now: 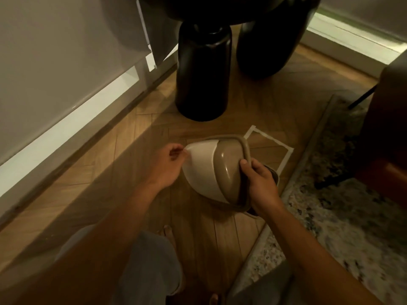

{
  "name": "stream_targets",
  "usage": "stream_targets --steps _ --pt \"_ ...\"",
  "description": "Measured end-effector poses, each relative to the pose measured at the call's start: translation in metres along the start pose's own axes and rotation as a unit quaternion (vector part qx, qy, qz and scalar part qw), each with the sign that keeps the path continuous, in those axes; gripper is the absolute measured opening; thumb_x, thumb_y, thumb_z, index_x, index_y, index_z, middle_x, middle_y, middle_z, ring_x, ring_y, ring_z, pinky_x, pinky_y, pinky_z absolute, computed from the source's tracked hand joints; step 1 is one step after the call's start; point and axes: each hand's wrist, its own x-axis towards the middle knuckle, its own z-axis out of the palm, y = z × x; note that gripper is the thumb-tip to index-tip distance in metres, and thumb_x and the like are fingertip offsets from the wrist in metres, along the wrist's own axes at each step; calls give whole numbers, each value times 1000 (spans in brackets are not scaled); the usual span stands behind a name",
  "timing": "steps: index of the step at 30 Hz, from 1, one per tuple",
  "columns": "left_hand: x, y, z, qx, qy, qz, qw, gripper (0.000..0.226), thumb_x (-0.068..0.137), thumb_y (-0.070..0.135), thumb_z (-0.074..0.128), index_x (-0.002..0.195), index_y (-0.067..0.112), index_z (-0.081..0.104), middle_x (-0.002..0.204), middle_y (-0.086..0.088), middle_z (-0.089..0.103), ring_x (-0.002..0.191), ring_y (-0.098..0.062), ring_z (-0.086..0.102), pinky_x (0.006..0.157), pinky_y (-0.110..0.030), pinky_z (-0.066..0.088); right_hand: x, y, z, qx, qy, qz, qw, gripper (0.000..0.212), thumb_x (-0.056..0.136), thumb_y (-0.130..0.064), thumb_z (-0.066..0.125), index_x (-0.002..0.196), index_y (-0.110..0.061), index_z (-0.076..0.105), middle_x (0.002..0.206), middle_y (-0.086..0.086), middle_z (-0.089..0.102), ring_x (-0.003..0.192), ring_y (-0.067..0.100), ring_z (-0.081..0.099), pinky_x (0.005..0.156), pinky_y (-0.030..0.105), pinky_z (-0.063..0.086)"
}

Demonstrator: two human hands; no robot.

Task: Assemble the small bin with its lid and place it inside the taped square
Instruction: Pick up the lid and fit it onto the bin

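Note:
I hold the bin's lid [204,172] tilted above the floor. It is a white dome with a taupe swing flap [229,172] and a taupe rim. My right hand [259,183] grips the rim on its right side, thumb on the flap. My left hand [169,166] pinches the white left edge with its fingertips. The small bin [273,175] stands on the floor beneath the lid and my right hand, so only parts of its rim show. The taped square [284,158] of white tape lies on the wood floor just behind the lid, partly hidden by it.
Two fat black table legs [202,75] stand on the floor just beyond the square. A speckled rug [330,212] borders the floor at the right, with a dark chair [392,128] on it. A white wall and skirting [66,119] run along the left. My knees and feet are below.

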Motion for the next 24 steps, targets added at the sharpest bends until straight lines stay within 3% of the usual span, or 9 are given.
stream_targets --steps 3,6,9,12,14,18,21,24 --pt "5 6 24 -20 -33 -17 999 71 85 74 50 138 27 52 118 20 55 111 -5 55 92 -28 45 1 -2 -22 91 20 10 996 22 105 -29 62 103 -24 83 106 7 81 99 20 77 83 37 60" --pt "8 19 43 -79 -60 -40 994 95 68 95 43 138 33 53 129 16 59 118 -12 58 98 -39 49 0 -3 -44 176 33 24 984 27 102 -29 65 119 -13 78 120 15 78 109 25 75 91 40 61" --pt "12 32 62 -135 -126 -58 981 90 68 97 45 136 40 57 124 19 64 118 -10 59 102 -42 47 2 -3 -66 221 49 45 973 41 100 -32 65 133 -7 70 130 17 72 118 31 70 103 50 56" --pt "17 43 79 -149 -149 -46 977 90 71 96 41 139 40 56 135 13 62 124 -11 56 109 -45 42 8 -2 -81 222 93 27 970 23 98 -31 69 113 -17 79 111 9 79 102 22 76 87 41 62" --pt "18 51 89 -139 -138 -41 980 90 69 97 40 135 39 60 132 12 63 122 -10 57 107 -42 43 14 2 -90 177 178 3 968 24 95 -32 73 115 -18 77 108 5 80 99 19 76 83 36 61" --pt "21 56 101 -112 -122 -15 986 84 71 95 38 131 41 63 113 27 67 104 7 61 85 -21 47 23 17 -95 19 286 -13 958 36 98 -40 68 128 -20 69 120 2 75 110 17 71 96 38 59" --pt "25 54 109 -85 -115 -6 990 54 83 84 40 116 49 65 90 42 65 83 23 59 66 -6 40 26 28 -96 -49 295 -4 954 34 105 -41 59 132 -22 66 124 -2 71 113 16 67 95 36 56" --pt "31 43 119 -75 -108 -20 991 58 86 78 43 126 41 64 95 34 60 87 10 57 72 -14 39 30 39 -99 -83 271 21 959 43 107 -44 52 144 -22 60 136 -2 66 118 13 61 86 26 48"
